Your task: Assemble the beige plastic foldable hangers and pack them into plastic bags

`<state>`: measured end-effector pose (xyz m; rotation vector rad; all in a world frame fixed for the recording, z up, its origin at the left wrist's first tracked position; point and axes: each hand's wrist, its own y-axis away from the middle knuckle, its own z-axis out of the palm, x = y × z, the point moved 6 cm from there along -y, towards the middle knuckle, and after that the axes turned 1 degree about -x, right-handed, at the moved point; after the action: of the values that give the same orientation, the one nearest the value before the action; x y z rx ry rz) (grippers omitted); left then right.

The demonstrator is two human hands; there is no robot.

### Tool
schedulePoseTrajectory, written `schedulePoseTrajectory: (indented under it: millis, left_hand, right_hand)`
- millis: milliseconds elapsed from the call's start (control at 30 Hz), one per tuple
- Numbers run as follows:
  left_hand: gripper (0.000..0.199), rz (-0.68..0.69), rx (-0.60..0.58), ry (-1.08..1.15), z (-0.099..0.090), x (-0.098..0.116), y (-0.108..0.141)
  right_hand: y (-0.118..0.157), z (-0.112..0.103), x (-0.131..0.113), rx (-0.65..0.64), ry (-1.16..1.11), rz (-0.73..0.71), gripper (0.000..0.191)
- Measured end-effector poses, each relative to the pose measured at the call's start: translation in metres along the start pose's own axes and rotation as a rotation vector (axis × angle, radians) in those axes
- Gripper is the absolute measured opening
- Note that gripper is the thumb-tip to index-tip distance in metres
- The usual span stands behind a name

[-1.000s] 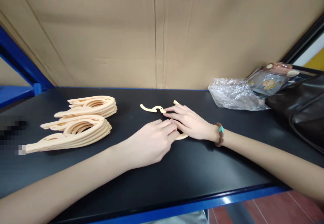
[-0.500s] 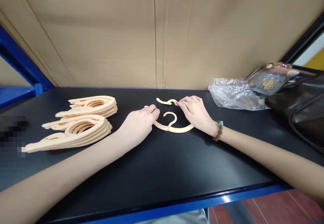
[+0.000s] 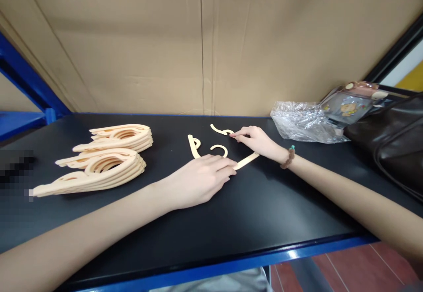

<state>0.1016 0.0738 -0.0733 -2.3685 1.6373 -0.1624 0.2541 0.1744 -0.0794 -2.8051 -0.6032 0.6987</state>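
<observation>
A cream plastic clothes hanger [image 3: 247, 161] lies on the black tabletop, its curved hook [image 3: 219, 148] pointing away from me. My left hand [image 3: 205, 179] rests across the hanger's middle bar, fingers bent over it; the thumb is hidden. Beyond that hand shows the hanger's left end [image 3: 193, 144], with a small loop. My right hand [image 3: 259, 141] pinches a notched cream strip [image 3: 220, 130] whose tip sticks out leftward from the fingertips. The bar runs up under this hand, so I cannot see where the strip joins it.
Two stacks of similar cream hangers, a rear one [image 3: 132, 138] and a front one [image 3: 115, 175], lie at left. Crumpled clear plastic [image 3: 304, 120], a printed transparent pouch [image 3: 346, 107] and a dark leather bag [image 3: 393, 138] sit at right. Cardboard [image 3: 165, 63] stands behind.
My left hand has left the hanger's left end and moved right onto its middle bar. My right hand keeps its pinch; the notched strip has shifted slightly right and away from me.
</observation>
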Motion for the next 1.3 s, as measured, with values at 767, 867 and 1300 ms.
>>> schedulePoseTrajectory:
  millis: [767,867,1300]
  left_hand:
    - [0.004,-0.290,0.043,0.226,0.002,-0.015,0.000]
    - [0.004,-0.374,-0.002,0.351,0.004,-0.024,0.003]
    - [0.006,-0.406,-0.064,0.252,0.006,-0.027,0.001]
  right_hand:
    - [0.020,-0.012,0.010,0.119,0.500,-0.063,0.022]
    - [0.019,-0.008,0.005,0.108,0.413,-0.115,0.024]
    - [0.025,-0.011,-0.013,0.147,0.070,-0.197,0.021]
